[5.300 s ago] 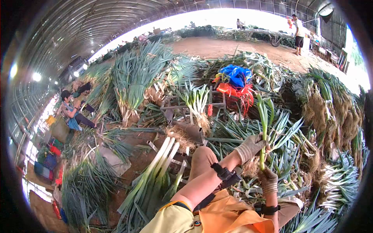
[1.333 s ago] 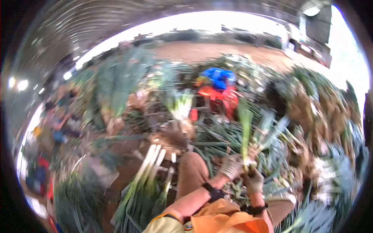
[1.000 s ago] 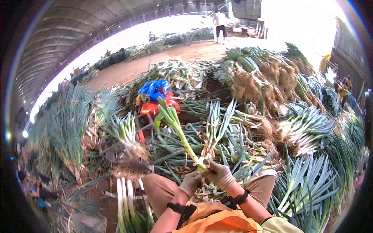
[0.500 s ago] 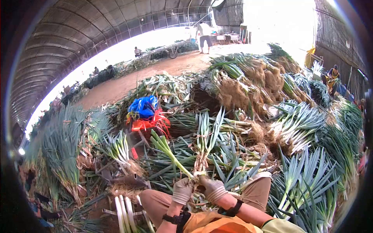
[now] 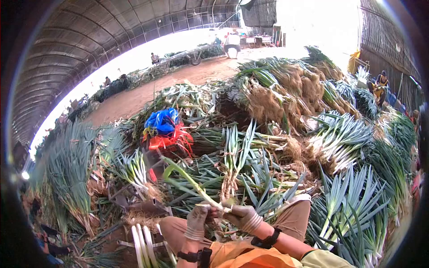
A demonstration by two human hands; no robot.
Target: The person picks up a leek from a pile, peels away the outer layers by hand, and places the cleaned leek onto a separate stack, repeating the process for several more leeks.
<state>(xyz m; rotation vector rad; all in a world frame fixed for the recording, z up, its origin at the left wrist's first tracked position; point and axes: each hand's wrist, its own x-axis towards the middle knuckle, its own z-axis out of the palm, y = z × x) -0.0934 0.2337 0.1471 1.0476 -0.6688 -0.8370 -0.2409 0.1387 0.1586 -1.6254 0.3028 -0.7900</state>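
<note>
A single long green onion (image 5: 193, 184) slants up and to the left in front of my lap, its pale root end low and its green top bent over. My right hand (image 5: 245, 219), in a grey knit glove, is closed around the pale end. Close beside it, my gloved left hand (image 5: 199, 222) is closed with its fingertips pinched at the lower stalk, where a pale strip pokes out to the left. The fingers partly hide the root end. Beyond the hands lies a bunch of green onions (image 5: 231, 154) with dry brown lower leaves.
Green onions with trimmed white stalks (image 5: 144, 248) lie by my left knee. A blue and red plastic bundle (image 5: 161, 123) sits ahead. A large rooty heap (image 5: 272, 102) rises behind; loose green onions (image 5: 344, 210) lie at right. Other people, including a bending person (image 5: 232, 43), are farther off.
My left hand has shifted slightly left and turned its fingers up against the stalk. The green onion's top has swung left and lower. The far person has bent down.
</note>
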